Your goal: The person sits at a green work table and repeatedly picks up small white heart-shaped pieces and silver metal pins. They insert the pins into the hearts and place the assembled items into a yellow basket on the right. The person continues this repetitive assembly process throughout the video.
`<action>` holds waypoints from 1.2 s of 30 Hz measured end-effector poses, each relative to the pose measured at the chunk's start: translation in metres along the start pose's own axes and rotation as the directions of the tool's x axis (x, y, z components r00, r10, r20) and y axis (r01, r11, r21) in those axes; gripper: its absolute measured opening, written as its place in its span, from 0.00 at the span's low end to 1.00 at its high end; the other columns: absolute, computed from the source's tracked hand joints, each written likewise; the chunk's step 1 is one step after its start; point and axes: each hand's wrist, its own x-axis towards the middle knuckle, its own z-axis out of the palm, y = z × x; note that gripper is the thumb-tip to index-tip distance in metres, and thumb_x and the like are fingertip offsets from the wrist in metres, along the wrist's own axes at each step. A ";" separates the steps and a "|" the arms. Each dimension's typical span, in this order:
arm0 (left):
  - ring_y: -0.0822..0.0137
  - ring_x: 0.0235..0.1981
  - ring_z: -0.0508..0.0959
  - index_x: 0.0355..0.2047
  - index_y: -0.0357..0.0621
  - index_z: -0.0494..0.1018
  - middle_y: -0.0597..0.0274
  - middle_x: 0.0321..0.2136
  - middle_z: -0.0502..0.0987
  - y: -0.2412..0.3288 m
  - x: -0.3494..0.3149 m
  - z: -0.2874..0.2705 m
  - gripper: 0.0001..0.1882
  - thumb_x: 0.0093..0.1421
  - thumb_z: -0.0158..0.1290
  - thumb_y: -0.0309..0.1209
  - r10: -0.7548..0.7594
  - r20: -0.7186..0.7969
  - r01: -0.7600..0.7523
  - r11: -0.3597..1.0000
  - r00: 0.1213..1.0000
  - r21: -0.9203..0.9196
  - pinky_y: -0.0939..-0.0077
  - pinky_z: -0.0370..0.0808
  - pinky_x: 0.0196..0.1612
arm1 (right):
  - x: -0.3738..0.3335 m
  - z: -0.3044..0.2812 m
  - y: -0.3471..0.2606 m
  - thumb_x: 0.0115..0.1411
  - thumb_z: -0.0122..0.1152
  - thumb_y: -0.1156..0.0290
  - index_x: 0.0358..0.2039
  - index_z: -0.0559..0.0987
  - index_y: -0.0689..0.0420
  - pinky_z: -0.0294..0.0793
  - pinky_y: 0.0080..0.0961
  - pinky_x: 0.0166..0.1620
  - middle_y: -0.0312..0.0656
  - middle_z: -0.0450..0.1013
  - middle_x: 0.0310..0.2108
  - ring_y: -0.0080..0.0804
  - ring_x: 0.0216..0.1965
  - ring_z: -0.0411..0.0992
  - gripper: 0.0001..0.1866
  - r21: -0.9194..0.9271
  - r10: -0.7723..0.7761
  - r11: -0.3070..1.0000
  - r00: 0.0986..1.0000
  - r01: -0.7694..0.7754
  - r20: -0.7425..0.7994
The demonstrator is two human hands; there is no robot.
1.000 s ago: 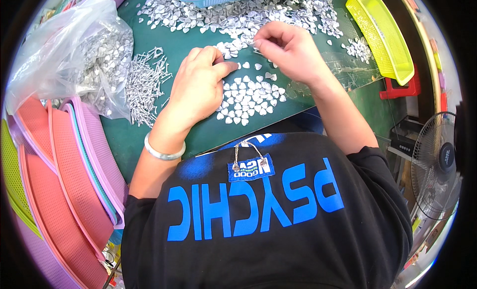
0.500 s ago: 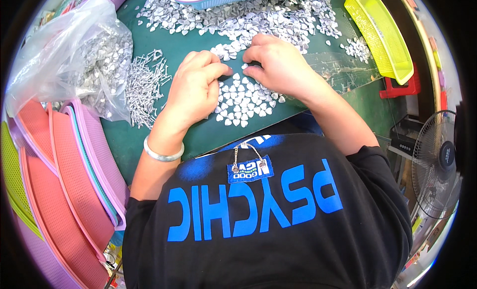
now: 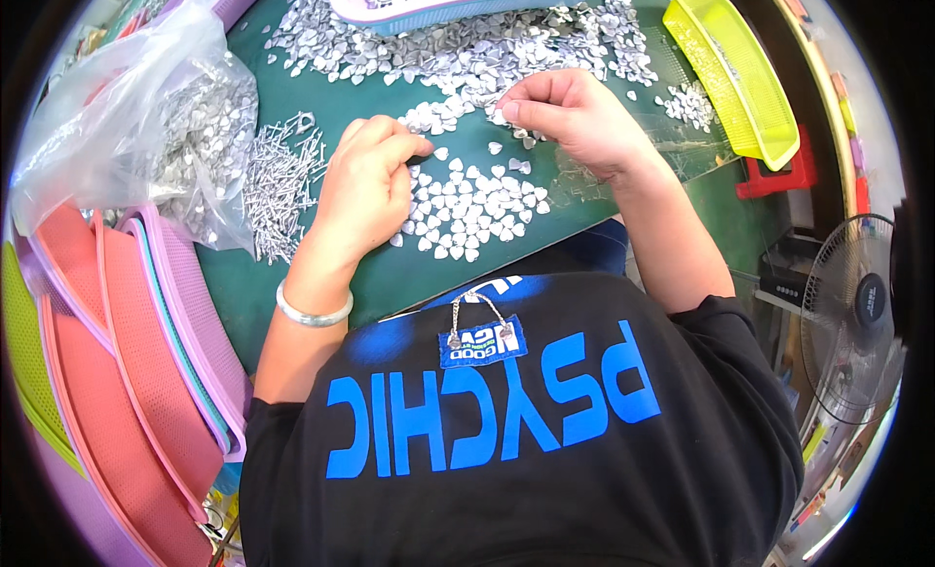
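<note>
Small silvery heart-shaped pieces (image 3: 474, 208) lie in a loose cluster on the green table, between and below my hands. At their left edge rests my left hand (image 3: 368, 185), its fingers bent, with the thumb apart from the index fingertip; its palm is hidden. Farther up and to the right, my right hand (image 3: 577, 119) has thumb and index finger pinched on a heart-shaped piece at the near edge of the big heap (image 3: 467, 56). A smaller group of hearts (image 3: 438, 114) lies just beyond my left fingertips.
Left of my hand are a pile of metal pins (image 3: 278, 182) and a clear plastic bag (image 3: 209, 129) of hearts. Stacked colored baskets (image 3: 146, 343) stand at lower left. A purple-and-blue basket (image 3: 467, 10) sits on the heap; a yellow-green basket (image 3: 735, 90) and a fan (image 3: 847, 314) are right.
My right hand has drawn away from the left, to the right, and now pinches at the heap. More of the hearts between my hands show. The left hand has shifted slightly left and nearer.
</note>
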 end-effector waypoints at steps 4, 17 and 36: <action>0.57 0.35 0.72 0.35 0.40 0.78 0.57 0.30 0.73 -0.004 -0.002 -0.001 0.16 0.49 0.47 0.13 -0.001 -0.029 0.001 1.000 1.000 0.023 0.67 0.70 0.41 | -0.009 -0.038 0.013 0.54 0.61 0.65 0.34 0.82 0.63 0.71 0.21 0.32 0.36 0.77 0.24 0.20 0.26 0.70 0.14 -0.231 -0.154 0.967 0.970 0.109 -0.190; 0.56 0.37 0.71 0.42 0.40 0.78 0.55 0.33 0.72 -0.006 -0.002 0.000 0.17 0.53 0.49 0.16 -0.017 -0.036 0.022 0.990 0.999 0.139 0.68 0.69 0.44 | -0.035 -0.142 0.063 0.54 0.56 0.66 0.35 0.82 0.57 0.74 0.36 0.42 0.51 0.78 0.32 0.46 0.36 0.76 0.12 -0.739 -0.228 0.546 0.779 -0.395 -0.584; 0.56 0.36 0.70 0.36 0.44 0.80 0.59 0.31 0.71 -0.003 -0.007 -0.006 0.17 0.48 0.49 0.15 0.061 0.120 -0.061 0.998 0.991 -0.002 0.67 0.68 0.43 | 0.052 -0.028 -0.055 0.48 0.53 0.83 0.36 0.79 0.60 0.72 0.39 0.45 0.49 0.75 0.33 0.50 0.40 0.73 0.14 -0.751 -0.804 0.406 0.594 0.522 -0.021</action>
